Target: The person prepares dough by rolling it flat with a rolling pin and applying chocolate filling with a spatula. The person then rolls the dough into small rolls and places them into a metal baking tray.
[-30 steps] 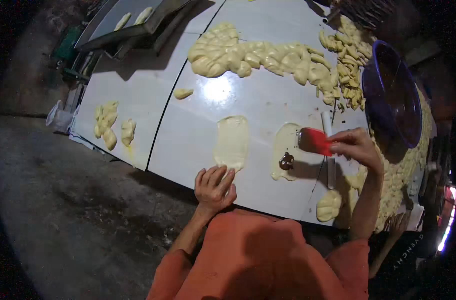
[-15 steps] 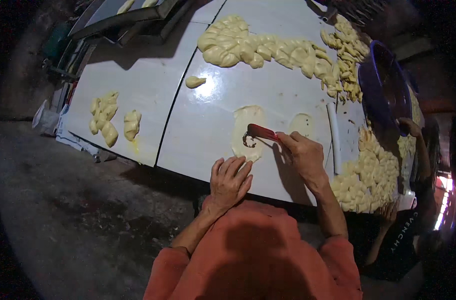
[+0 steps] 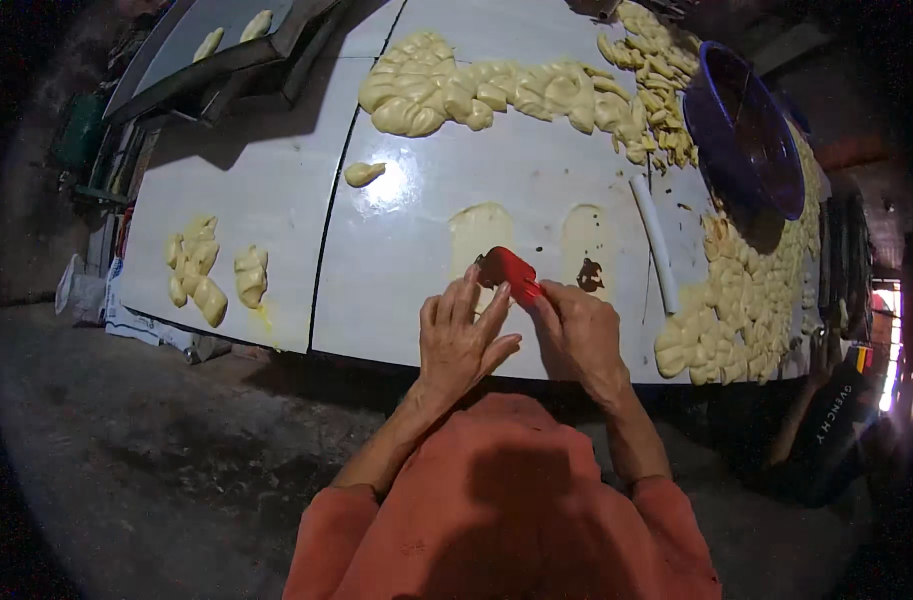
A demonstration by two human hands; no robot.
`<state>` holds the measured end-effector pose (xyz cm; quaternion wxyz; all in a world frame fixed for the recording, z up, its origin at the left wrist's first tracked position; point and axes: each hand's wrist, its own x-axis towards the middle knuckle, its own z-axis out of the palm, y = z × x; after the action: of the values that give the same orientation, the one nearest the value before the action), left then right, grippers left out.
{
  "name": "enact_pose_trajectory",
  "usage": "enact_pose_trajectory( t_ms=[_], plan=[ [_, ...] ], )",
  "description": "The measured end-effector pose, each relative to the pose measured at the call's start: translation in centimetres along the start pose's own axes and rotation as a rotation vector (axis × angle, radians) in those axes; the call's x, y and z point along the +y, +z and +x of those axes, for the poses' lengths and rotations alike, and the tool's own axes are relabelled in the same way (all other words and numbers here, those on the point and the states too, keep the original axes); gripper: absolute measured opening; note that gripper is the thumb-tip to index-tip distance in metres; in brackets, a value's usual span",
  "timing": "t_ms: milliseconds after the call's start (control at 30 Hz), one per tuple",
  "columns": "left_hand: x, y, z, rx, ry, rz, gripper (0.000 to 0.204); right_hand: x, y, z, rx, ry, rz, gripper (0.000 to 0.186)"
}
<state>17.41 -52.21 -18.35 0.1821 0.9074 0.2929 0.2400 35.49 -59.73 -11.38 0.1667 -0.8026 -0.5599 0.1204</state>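
My right hand grips a red spatula, its blade carrying dark filling. The blade lies over the lower part of a flattened strip of pale dough. Beside it my left hand is spread flat with nothing held, its fingertips at the dark filling by the blade's left edge. The strip's lower end is largely hidden by the hands and blade. To its right is a second flattened dough strip, with a dark clump of filling and several specks on it.
A white rolling rod lies at the right. Piled dough pieces stretch along the back, and more dough pieces cover the right end near a purple basin. A dark-framed tray stands back left. Another person's sleeve shows at right.
The spatula has come down the dough strip toward me. My left hand has moved up with its fingers spread beside the blade. The clump on the right strip is now uncovered.
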Motion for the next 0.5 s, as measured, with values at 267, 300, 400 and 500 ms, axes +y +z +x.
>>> enact_pose_trajectory(
  t_ms=[267, 300, 400, 500],
  plan=[
    [-1.3, 0.7, 0.3, -0.146, -0.109, 0.12, 0.083, 0.4, -1.7, -0.5, -0.101, 0.196, 0.077, 0.029],
    [-1.4, 0.5, 0.0, -0.148, -0.108, 0.12, 0.083, 0.3, -1.9, -0.6, -0.083, 0.182, 0.083, 0.029],
    [-1.2, 0.2, -0.9, -0.174, -0.078, 0.169, 0.081, 1.1, -1.1, -0.9, -0.023, 0.154, 0.101, 0.028],
    [-1.7, -0.7, -2.1, -0.187, -0.13, 0.182, 0.081, 0.5, -0.5, -0.2, -0.027, 0.146, 0.153, 0.029]
  ],
)
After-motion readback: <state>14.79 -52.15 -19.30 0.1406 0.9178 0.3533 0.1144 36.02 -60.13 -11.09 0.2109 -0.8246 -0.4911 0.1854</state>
